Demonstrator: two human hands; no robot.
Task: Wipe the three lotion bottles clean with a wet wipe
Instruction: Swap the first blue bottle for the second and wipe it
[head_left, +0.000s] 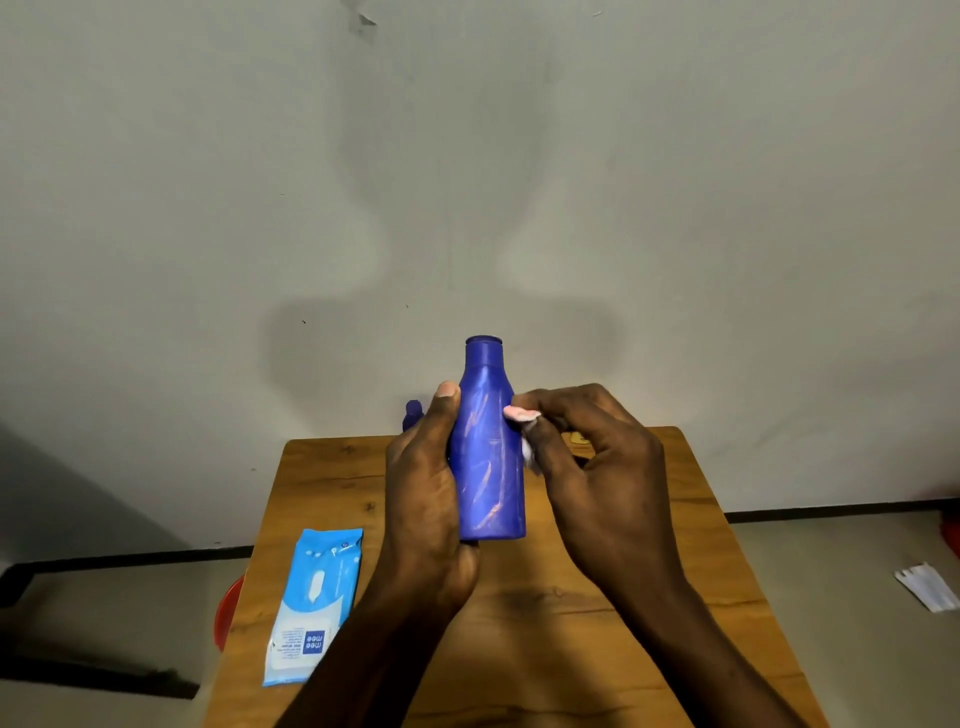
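One lotion bottle (488, 447) held upright above the bench (649, 597) centre, left hand (426, 499) grip wrapped round it, right hand (597, 467) pinching wet wipe (524, 436) against its side; hard rubbing could slip it loose.

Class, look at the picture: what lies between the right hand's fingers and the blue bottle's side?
A bunched white wet wipe, pinched by the right hand against the blue bottle, as the head view shows.
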